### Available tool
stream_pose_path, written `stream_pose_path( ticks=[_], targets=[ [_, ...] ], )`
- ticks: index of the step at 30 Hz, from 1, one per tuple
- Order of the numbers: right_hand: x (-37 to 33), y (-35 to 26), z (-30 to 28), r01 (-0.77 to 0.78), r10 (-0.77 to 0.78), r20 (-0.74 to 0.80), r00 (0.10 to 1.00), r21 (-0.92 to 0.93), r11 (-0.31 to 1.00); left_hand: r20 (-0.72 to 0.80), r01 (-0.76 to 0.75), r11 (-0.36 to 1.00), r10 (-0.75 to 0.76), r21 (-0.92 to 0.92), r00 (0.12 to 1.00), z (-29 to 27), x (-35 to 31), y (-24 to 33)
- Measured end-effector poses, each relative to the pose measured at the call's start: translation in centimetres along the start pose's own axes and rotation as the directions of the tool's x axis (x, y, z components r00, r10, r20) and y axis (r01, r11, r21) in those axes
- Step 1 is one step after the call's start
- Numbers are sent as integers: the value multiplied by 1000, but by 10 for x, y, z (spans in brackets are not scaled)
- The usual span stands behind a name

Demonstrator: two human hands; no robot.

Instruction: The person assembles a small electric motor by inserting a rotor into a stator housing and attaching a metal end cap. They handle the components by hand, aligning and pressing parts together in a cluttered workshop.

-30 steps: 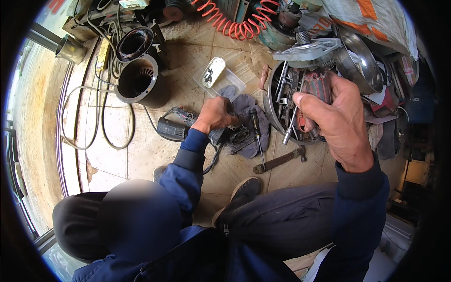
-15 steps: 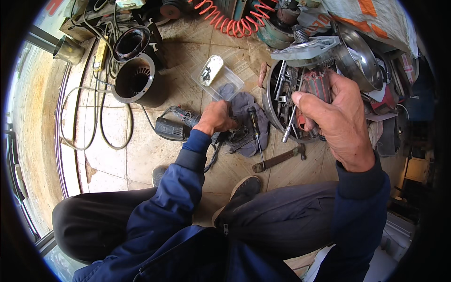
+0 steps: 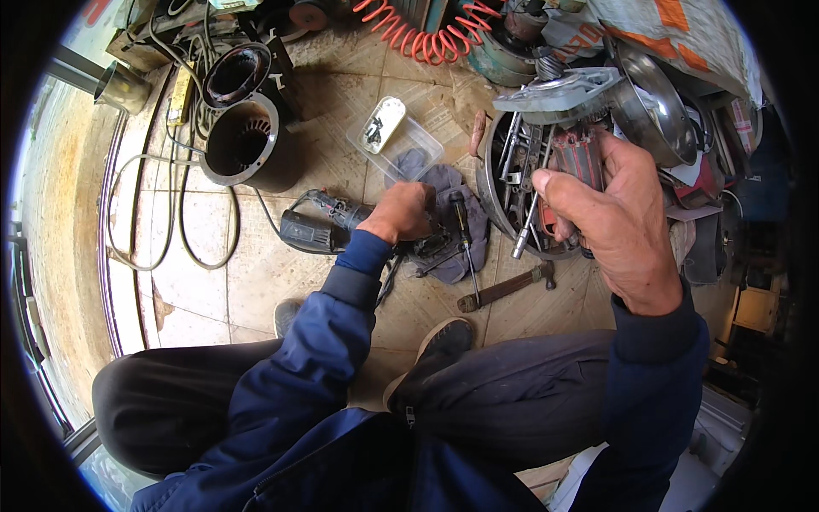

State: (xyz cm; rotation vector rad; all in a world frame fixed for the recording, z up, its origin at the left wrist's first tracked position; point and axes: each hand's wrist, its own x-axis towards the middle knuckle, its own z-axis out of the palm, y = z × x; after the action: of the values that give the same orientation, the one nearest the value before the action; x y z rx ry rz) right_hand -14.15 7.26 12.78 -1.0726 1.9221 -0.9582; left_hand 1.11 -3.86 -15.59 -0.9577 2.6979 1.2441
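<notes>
My right hand [image 3: 616,213] is raised and grips a red and silver motor part [image 3: 570,128] with a grey metal end plate on top, plus a thin metal rod [image 3: 527,229] sticking down from the fingers. My left hand [image 3: 401,212] reaches down to the tiled floor and rests on a grey rag [image 3: 444,218], fingers curled over small dark parts there; what it grasps is hidden. A screwdriver with a dark handle [image 3: 463,235] lies on the rag just right of that hand. A black angle grinder [image 3: 320,224] lies just left of it.
A hammer [image 3: 508,288] lies on the tiles near my shoe [image 3: 439,343]. A round metal basin of tools [image 3: 512,183] sits under my right hand. A clear plastic tray [image 3: 392,141], two motor housings [image 3: 243,128], an orange coiled hose [image 3: 426,38] and loose cables [image 3: 171,222] lie farther off.
My left hand shifted slightly on the rag. My right hand stays raised with the motor part. The view tilted a little.
</notes>
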Motion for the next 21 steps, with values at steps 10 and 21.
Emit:
stream_pose_path(
  ticks=[10, 21],
  targets=[
    [-2, -3, 2, -6, 5, 23, 1000, 34, 999, -52, 168, 982, -173, -92, 984, -6, -14, 5],
    [-2, -5, 3, 8, -8, 28, 1000, 14, 1000, -67, 79, 993, -73, 91, 995, 11, -21, 4]
  ],
)
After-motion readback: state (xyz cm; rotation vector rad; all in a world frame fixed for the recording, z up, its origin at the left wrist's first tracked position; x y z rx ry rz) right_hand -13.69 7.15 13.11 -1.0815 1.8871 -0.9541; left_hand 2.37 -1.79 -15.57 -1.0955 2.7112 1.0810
